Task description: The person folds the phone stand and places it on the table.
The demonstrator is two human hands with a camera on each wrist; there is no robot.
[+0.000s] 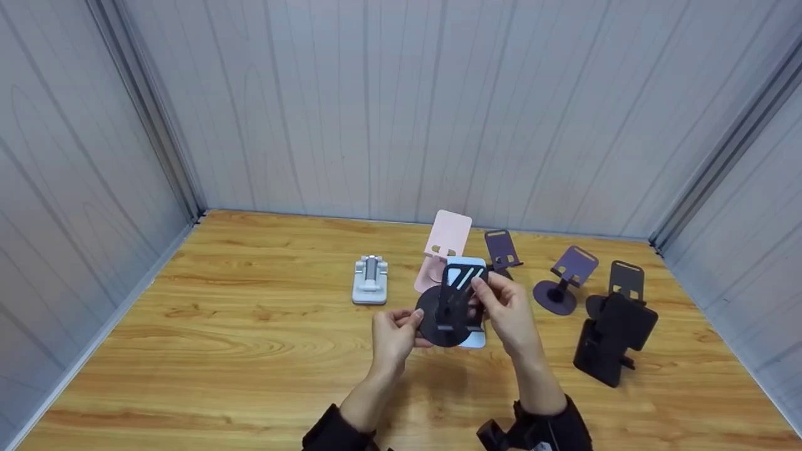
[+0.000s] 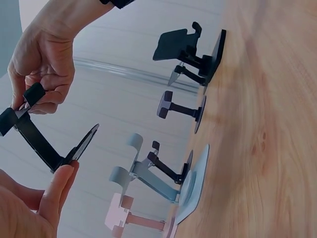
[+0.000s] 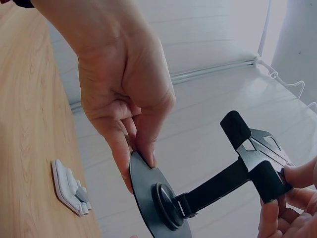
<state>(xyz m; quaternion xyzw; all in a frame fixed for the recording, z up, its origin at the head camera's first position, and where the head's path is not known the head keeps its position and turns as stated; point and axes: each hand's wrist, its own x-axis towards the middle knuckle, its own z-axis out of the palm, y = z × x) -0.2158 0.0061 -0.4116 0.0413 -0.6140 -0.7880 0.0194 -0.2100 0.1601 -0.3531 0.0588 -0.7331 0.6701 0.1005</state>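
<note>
A black phone stand (image 1: 463,297) with a round base and slotted back plate is held up off the table between both hands. My left hand (image 1: 393,341) pinches the rim of its round base (image 3: 148,193). My right hand (image 1: 510,313) pinches the slotted back plate at its right side; in the right wrist view its fingers (image 3: 299,178) show at the edge of the plate. A jointed arm (image 3: 218,191) links base and plate. Behind it, partly hidden in the head view, stands a light blue phone stand (image 2: 153,178).
A folded white phone stand (image 1: 369,285) lies to the left. Behind are a pink stand (image 1: 449,232) and a dark purple stand (image 1: 500,248). To the right stand a purple stand (image 1: 575,266), a dark grey stand (image 1: 626,277) and a bulky black stand (image 1: 617,338). Panel walls surround the wooden table (image 1: 250,351).
</note>
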